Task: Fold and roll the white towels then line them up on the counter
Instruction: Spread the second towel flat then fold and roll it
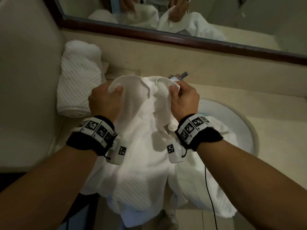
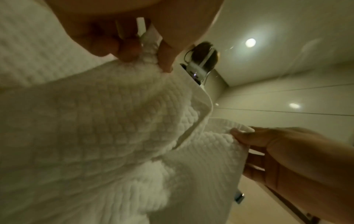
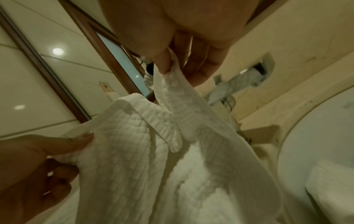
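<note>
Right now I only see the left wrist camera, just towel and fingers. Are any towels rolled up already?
Observer: Yes, one rolled towel lies on the counter, left of your left hand.
Operator: What's on the other side?
Observer: A round sink, right of your right hand.
Operator: Anything in it?
Observer: White cloth drapes over its near rim; whether it belongs to the held towel, I cannot tell.

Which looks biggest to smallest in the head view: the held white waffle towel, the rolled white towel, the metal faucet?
1. Held white waffle towel, though nearest the camera
2. Rolled white towel
3. Metal faucet, partly hidden
</note>
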